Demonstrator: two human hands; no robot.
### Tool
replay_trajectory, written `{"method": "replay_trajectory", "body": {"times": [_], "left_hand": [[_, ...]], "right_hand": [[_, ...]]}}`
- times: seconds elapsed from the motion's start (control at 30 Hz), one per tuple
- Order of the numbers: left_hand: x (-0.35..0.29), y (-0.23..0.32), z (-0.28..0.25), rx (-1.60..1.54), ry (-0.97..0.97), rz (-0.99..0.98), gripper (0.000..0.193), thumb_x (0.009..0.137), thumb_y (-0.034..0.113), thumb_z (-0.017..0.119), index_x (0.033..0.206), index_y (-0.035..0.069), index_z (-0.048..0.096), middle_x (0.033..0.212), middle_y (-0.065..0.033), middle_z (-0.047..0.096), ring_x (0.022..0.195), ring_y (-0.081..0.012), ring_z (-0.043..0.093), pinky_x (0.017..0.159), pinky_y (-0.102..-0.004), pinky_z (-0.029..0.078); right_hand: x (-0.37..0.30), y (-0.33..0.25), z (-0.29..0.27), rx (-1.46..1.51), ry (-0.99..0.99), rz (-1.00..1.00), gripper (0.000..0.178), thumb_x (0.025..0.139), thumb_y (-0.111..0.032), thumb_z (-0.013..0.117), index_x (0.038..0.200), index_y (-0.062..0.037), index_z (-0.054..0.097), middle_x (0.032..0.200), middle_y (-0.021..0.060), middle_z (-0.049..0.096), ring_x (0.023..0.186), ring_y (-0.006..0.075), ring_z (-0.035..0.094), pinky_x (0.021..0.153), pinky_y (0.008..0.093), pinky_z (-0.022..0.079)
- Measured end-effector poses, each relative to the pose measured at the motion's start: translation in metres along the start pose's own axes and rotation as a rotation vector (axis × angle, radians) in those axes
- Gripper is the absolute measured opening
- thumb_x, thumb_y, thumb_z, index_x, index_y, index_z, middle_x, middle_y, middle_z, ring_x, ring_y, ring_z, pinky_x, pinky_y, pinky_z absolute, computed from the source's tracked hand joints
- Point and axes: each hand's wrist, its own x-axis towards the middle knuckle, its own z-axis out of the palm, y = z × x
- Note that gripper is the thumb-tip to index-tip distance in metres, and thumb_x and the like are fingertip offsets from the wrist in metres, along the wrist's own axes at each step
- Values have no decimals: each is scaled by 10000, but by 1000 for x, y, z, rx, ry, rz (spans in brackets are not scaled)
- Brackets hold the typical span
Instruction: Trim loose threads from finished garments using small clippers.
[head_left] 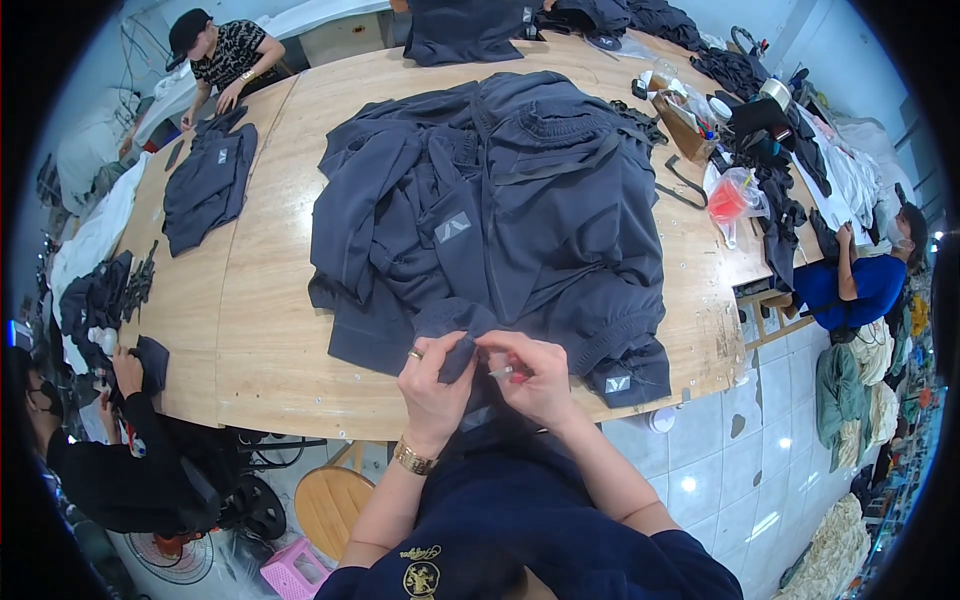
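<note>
My left hand [430,388], wearing a ring and a gold-coloured wristband, is closed on a gathered bit of dark grey garment [452,318] at the table's front edge. Close beside it, my right hand [541,380] has thumb and forefinger pinched at the same bit of cloth. A small tool with red and pale metallic parts [516,374] sits within the curled fingers of that hand; its exact kind is unclear. In front of both hands spreads a heap of dark grey garments [575,215] with elastic waistbands, cords and a light square patch.
The wooden table [265,330] carries a folded dark garment [208,185] at left. At right are a clear bag with something red [735,195], a black strap [685,182] and other clutter. Three other people work around it. A wooden stool [333,510] stands near my left arm.
</note>
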Motion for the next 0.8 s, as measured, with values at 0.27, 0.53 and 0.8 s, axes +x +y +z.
{"method": "replay_trajectory", "body": {"times": [0.27,0.53,0.8], "left_hand": [[-1,3,-5,-39,-62,-15,350,629,-3,729,964,43,641,831,-113,605,754,-289,603,659,-352,485],[1,0,0,-55,7,-55,246,692,18,739,917,37,644,793,-106,615,714,-275,602,629,-344,466],[0,-1,-2,-14,51,-54,239,696,43,750,911,46,644,785,-107,624,706,-282,620,621,-338,484]], "right_hand": [[3,9,0,-352,-120,-426,388,598,-37,669,979,-81,607,624,0,571,536,151,573,481,281,372],[-23,12,2,-192,-28,-227,333,643,-40,701,959,-37,597,650,32,555,526,160,546,497,273,411],[-17,10,3,-366,-74,-71,245,765,-189,714,732,-22,538,611,96,502,501,253,513,477,333,396]]}}
